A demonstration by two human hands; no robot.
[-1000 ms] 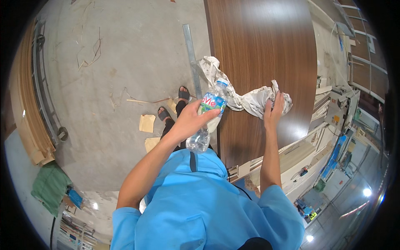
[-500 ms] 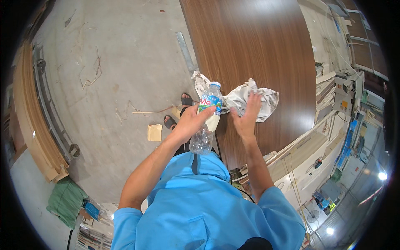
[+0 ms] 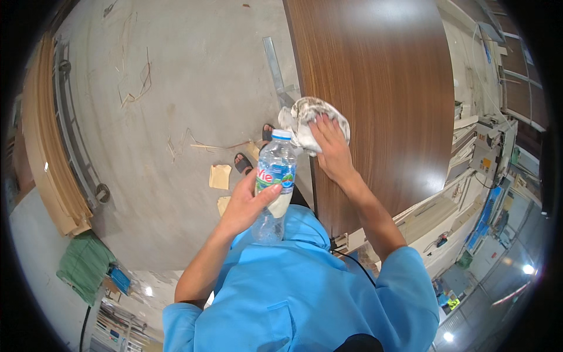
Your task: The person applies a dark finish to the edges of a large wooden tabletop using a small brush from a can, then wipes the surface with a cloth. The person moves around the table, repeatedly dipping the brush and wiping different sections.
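My left hand (image 3: pixel 249 202) is wrapped round a clear plastic bottle (image 3: pixel 275 161) with a blue cap and a coloured label. The bottle stands nearly upright in front of my body, beside the table's left edge. My right hand (image 3: pixel 331 144) lies with its fingers pressed on a bunched white rag (image 3: pixel 308 117), which is stained dark on top. The rag sits on the left edge of a dark brown wood-grain tabletop (image 3: pixel 381 105), and part of it hangs past that edge. Whether the right fingers grip the rag or only press on it is hard to see.
A metal strip (image 3: pixel 273 64) lies by the table's left side. On the concrete floor (image 3: pixel 193 70) are a yellowish scrap piece (image 3: pixel 220 176) and thin offcuts. Stacked boards (image 3: pixel 56 141) stand far left, near a green cloth (image 3: pixel 88 264). Wood strips (image 3: pixel 434 214) lie right of the table.
My right hand has come down onto the rag, which is now bunched up and further left, at the table's edge. The bottle in my left hand has moved slightly left and nearer my body.
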